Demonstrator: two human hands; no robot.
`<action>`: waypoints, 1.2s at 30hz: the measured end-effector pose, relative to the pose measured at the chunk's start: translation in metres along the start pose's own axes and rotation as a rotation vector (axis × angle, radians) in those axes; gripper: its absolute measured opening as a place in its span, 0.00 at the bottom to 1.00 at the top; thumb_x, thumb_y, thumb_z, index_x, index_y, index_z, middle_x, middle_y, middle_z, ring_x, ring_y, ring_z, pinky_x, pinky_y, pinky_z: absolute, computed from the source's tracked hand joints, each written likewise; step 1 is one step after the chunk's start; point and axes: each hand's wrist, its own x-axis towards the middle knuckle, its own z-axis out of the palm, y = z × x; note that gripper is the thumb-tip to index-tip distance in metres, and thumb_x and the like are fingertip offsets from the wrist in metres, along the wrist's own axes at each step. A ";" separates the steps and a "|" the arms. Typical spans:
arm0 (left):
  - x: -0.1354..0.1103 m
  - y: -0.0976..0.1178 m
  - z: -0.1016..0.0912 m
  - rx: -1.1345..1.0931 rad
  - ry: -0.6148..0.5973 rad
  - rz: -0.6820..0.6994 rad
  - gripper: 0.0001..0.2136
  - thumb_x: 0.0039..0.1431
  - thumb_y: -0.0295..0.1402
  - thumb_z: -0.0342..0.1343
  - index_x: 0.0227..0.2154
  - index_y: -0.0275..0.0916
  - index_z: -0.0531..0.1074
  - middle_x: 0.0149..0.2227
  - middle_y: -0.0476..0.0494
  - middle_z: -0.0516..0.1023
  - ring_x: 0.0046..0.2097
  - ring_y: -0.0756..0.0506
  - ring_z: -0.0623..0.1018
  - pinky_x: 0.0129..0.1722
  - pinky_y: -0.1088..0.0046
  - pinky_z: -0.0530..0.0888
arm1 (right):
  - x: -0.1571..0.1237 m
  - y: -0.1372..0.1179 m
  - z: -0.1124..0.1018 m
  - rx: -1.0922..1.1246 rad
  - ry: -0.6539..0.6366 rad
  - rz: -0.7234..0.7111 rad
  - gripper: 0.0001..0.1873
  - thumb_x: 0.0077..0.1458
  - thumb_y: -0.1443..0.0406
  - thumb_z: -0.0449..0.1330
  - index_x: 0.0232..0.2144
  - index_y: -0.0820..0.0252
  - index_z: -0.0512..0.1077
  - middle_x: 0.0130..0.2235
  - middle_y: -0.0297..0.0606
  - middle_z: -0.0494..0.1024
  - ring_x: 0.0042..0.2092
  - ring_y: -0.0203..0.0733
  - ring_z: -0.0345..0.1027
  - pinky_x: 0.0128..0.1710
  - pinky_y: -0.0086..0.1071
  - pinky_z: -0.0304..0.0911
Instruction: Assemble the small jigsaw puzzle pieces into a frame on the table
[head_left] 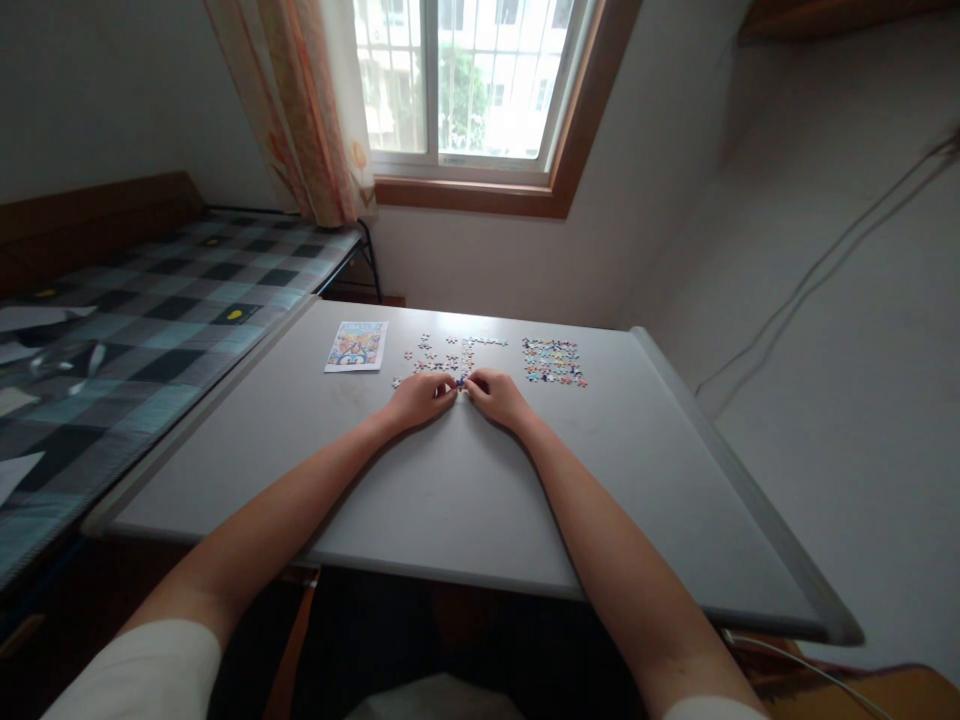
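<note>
My left hand [424,399] and my right hand [495,395] meet near the middle of the white table, fingers pinched close together. Between their fingertips is a small dark blue jigsaw piece [461,383], at the near end of a joined strip of jigsaw pieces [468,356]. That strip bends right along its far end into a row [491,342]. Loose jigsaw pieces [425,366] lie scattered beyond my left hand. To the right of my right hand sits a block of jigsaw pieces [551,360] laid out in rows. My fingers partly hide the pieces nearest them.
A printed picture card [357,347] lies left of the pieces on the white table [450,500]. A bed with a checked cover [165,300] stands along the left. Beyond the table are a window [480,85] and a curtain [307,110]; a cable [810,275] hangs on the right wall.
</note>
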 end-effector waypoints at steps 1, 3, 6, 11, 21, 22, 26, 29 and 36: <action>0.000 0.000 0.000 0.001 -0.001 0.001 0.12 0.58 0.41 0.51 0.33 0.42 0.76 0.28 0.48 0.78 0.28 0.50 0.73 0.27 0.75 0.63 | 0.000 0.000 0.000 0.000 0.000 0.001 0.09 0.56 0.65 0.55 0.26 0.61 0.73 0.29 0.36 0.75 0.31 0.35 0.63 0.33 0.28 0.56; 0.000 0.000 -0.001 0.003 -0.004 0.003 0.12 0.58 0.41 0.50 0.33 0.42 0.76 0.28 0.48 0.78 0.28 0.50 0.73 0.27 0.76 0.63 | 0.000 -0.001 0.000 -0.003 0.000 0.005 0.09 0.56 0.65 0.55 0.26 0.61 0.73 0.29 0.36 0.75 0.31 0.35 0.63 0.33 0.28 0.56; 0.000 0.001 -0.001 0.003 -0.006 0.005 0.12 0.58 0.41 0.50 0.33 0.41 0.76 0.28 0.48 0.78 0.28 0.50 0.73 0.27 0.76 0.63 | 0.000 -0.001 -0.001 -0.005 -0.002 0.006 0.09 0.56 0.66 0.55 0.27 0.61 0.73 0.29 0.36 0.75 0.31 0.35 0.63 0.33 0.28 0.56; 0.000 0.000 0.000 0.000 -0.003 0.009 0.12 0.58 0.41 0.50 0.33 0.42 0.76 0.27 0.49 0.77 0.27 0.50 0.72 0.27 0.76 0.63 | 0.000 -0.001 -0.001 -0.002 -0.005 0.000 0.09 0.56 0.66 0.55 0.27 0.61 0.73 0.29 0.37 0.75 0.31 0.36 0.64 0.34 0.29 0.57; 0.000 0.001 -0.001 0.004 -0.006 0.007 0.12 0.58 0.40 0.50 0.32 0.41 0.76 0.28 0.48 0.78 0.28 0.50 0.73 0.28 0.76 0.63 | 0.001 0.000 0.000 -0.001 0.001 -0.009 0.09 0.56 0.66 0.55 0.27 0.61 0.73 0.29 0.37 0.75 0.31 0.36 0.64 0.33 0.29 0.57; 0.000 0.001 -0.001 0.004 -0.006 0.008 0.12 0.58 0.40 0.50 0.33 0.41 0.76 0.28 0.48 0.78 0.28 0.50 0.73 0.28 0.76 0.63 | 0.001 0.000 0.000 -0.001 0.000 -0.010 0.09 0.56 0.66 0.55 0.27 0.61 0.73 0.29 0.37 0.75 0.31 0.36 0.64 0.33 0.29 0.57; 0.000 0.000 0.000 0.005 -0.005 0.014 0.12 0.58 0.40 0.50 0.33 0.41 0.76 0.28 0.48 0.78 0.28 0.50 0.73 0.28 0.76 0.63 | 0.000 -0.001 -0.001 0.000 0.000 -0.004 0.09 0.56 0.66 0.55 0.27 0.61 0.73 0.30 0.37 0.76 0.31 0.36 0.64 0.34 0.28 0.57; 0.000 -0.001 0.000 0.010 -0.003 0.017 0.12 0.58 0.40 0.50 0.33 0.41 0.76 0.28 0.48 0.78 0.28 0.50 0.73 0.27 0.76 0.63 | 0.000 -0.002 -0.001 0.001 -0.003 0.003 0.09 0.56 0.66 0.55 0.26 0.61 0.72 0.29 0.37 0.75 0.31 0.35 0.64 0.34 0.29 0.57; 0.000 0.000 -0.001 0.002 -0.005 0.019 0.12 0.58 0.41 0.50 0.33 0.41 0.76 0.28 0.48 0.78 0.28 0.50 0.73 0.27 0.76 0.63 | 0.000 -0.002 -0.001 0.000 -0.004 0.002 0.09 0.56 0.66 0.55 0.27 0.61 0.73 0.29 0.38 0.75 0.32 0.36 0.65 0.34 0.29 0.57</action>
